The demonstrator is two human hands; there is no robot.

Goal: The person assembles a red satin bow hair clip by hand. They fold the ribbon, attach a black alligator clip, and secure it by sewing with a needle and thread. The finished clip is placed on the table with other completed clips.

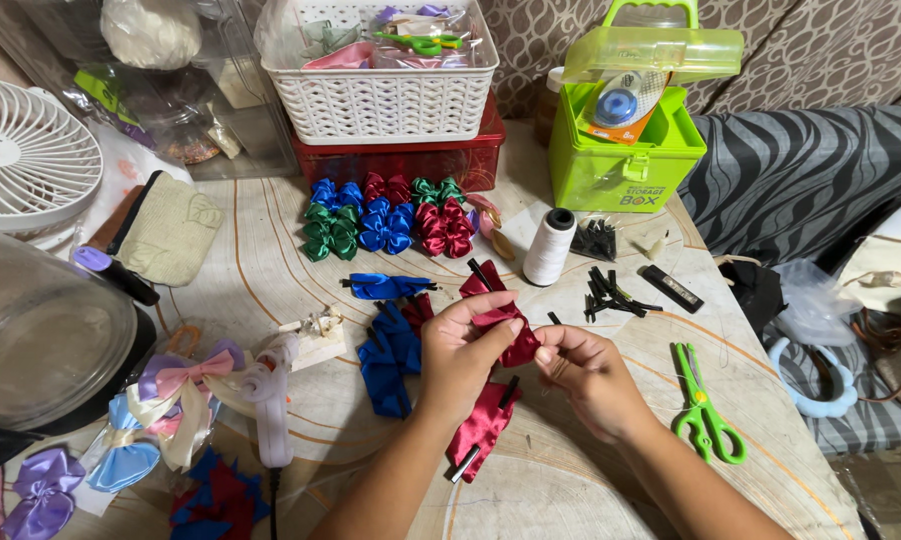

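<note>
At the worktop's (571,480) centre, the left hand (461,355) pinches a dark red satin bow (506,335) at its gathered middle while the right hand (586,370), at its 4 o'clock, nips something too small to tell; the bow looks light, limp and slippery, best held at that waist.

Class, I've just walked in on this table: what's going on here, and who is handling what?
A person is working at a craft table. The left hand pinches a dark red ribbon bow, and the right hand meets it at the bow's edge. More red pieces lie under the hands and blue pieces beside them. A glue gun, green scissors, a white thread spool and black clips sit around. Finished bows line up before a white basket.
</note>
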